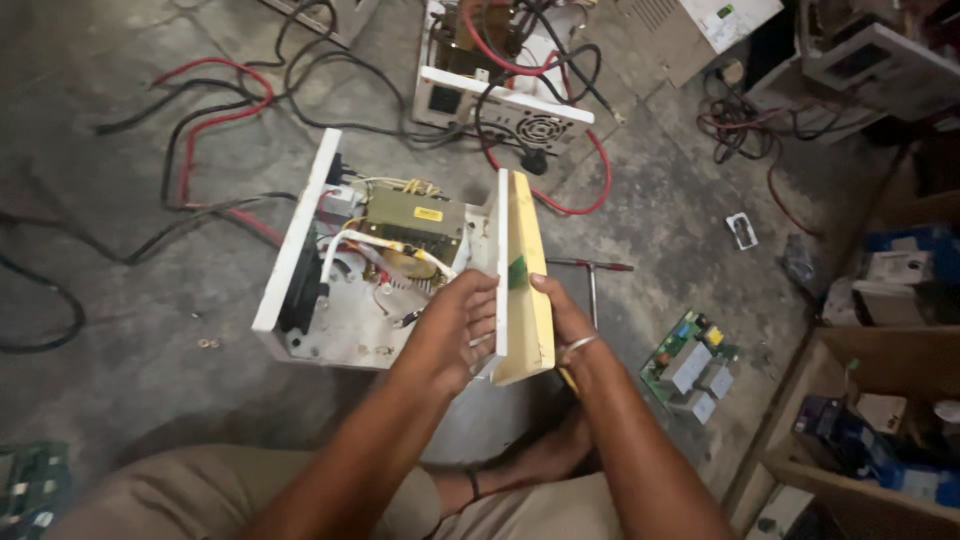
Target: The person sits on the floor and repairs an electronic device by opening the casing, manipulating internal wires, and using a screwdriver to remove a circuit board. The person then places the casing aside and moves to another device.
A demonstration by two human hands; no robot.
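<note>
Grey concrete floor (130, 340), dusty, strewn with cables. Nearest, both hands clamped on a pale yellow circuit board (527, 280) held on edge: left hand (450, 330) flat against one face, right hand (562, 318) gripping the other. Just left of board, open white metal case (300, 240) with transformer (413, 222) inside. Right of board, green circuit board (690, 362) on floor. Beyond board, second opened white unit (505, 100) amid red and black wires (215, 110).

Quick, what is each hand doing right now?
Left hand: closed on the cream panel, gripping its left face.
Right hand: closed on the same panel, from the right.
</note>
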